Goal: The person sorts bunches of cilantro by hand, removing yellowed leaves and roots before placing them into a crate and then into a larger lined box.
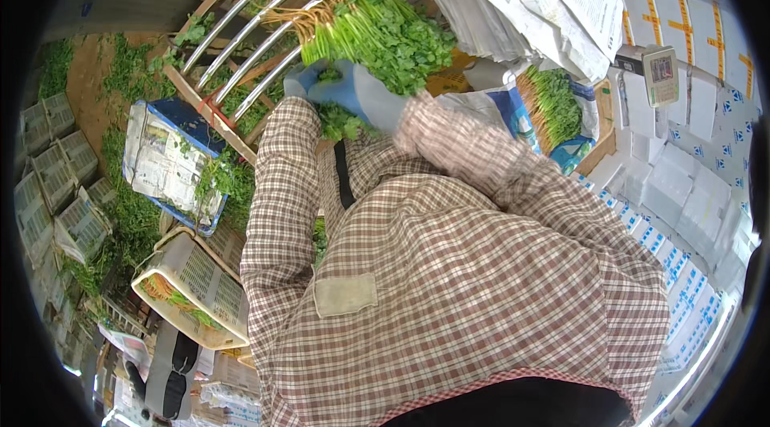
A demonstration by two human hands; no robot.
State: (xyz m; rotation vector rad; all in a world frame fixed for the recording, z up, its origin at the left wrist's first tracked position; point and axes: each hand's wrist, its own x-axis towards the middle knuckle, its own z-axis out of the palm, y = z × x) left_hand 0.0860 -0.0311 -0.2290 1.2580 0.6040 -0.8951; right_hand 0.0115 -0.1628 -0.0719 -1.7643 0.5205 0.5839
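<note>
Watching from the side, I saw the pile of leafy greens [385, 34] lying just beyond the person's gloved right hand [357, 90] and left hand [300, 80]. Its long axis ran roughly sideways, roots off left by the silver bars [261, 34], leaves to the right. Right hand looked nearer the leafy part, left one was closer to the bars. Some sprigs [337, 121] poked out below the gloves. Spread or pinching? Honestly couldn't tell for either hand, too blurry.
</note>
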